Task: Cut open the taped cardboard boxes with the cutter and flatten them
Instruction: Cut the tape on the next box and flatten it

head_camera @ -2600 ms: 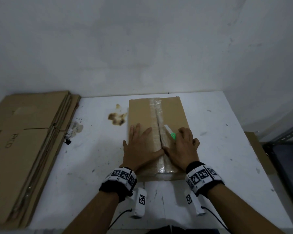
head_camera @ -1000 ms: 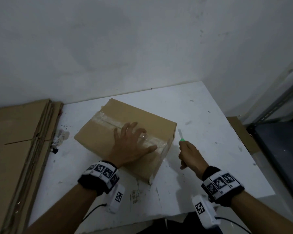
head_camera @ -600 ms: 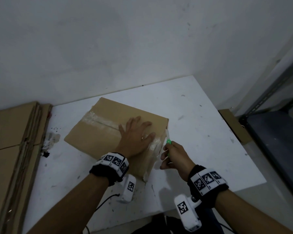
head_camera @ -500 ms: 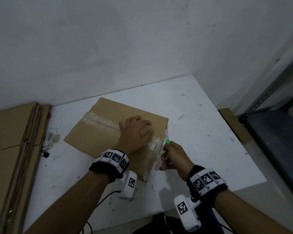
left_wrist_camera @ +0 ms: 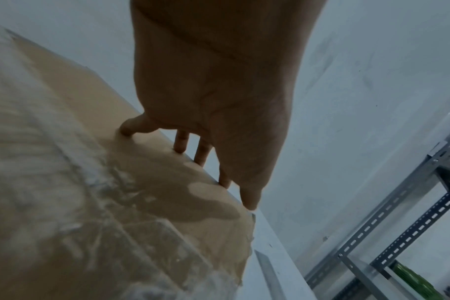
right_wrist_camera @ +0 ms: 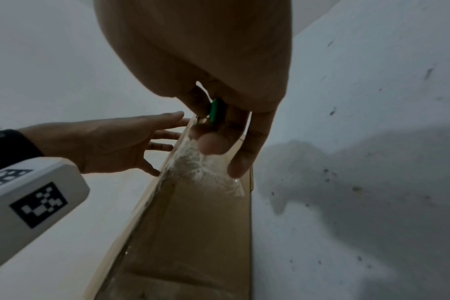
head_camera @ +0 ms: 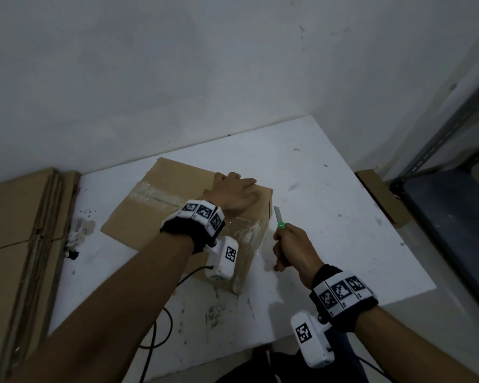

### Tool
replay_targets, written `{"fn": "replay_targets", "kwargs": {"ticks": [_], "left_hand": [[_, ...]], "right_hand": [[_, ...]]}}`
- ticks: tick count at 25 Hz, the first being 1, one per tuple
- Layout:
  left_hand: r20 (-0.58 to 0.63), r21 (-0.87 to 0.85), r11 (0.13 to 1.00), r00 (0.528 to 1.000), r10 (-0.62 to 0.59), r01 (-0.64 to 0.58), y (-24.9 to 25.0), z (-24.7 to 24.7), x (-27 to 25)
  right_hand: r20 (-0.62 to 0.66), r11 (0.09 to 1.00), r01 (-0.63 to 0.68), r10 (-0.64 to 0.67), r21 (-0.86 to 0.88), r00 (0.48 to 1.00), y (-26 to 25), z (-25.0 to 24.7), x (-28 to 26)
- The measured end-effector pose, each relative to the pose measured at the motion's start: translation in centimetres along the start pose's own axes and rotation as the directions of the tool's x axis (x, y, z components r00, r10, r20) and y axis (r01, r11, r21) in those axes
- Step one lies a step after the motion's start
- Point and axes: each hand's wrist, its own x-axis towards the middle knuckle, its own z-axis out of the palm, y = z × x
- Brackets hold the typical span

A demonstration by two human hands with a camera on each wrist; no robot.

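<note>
I have my left hand (head_camera: pixel 234 195) spread flat, fingers straight, pressing the top of the taped cardboard box (head_camera: pixel 161 208) that sits on the white table (head_camera: pixel 329 217), while my right hand (head_camera: pixel 295 251) is clenched round the green cutter (head_camera: pixel 279 218), blade out just beside the box's right end. The box looks light and likely hollow, so I judge it will slide or cave unless I bear down near the stiff edge. The glossy tape (head_camera: pixel 242 230) looks slick and crinkled.
</note>
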Motion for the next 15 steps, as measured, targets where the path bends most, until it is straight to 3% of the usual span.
{"fn": "replay_targets", "kwargs": {"ticks": [6,15], "left_hand": [[0.051,0.243,0.969,0.997,-0.060,0.046,3.4,-1.7,-0.3],[0.092,0.306,0.952,0.995,-0.049,0.018,3.8,-2.4,0.6]], "right_hand": [[0.193,0.995,-0.070,0.054,0.074,0.980,-0.8,1.3,-0.2],[0.247,0.999,0.006,0.005,-0.041,0.969,-0.6,0.4,-0.3]]}}
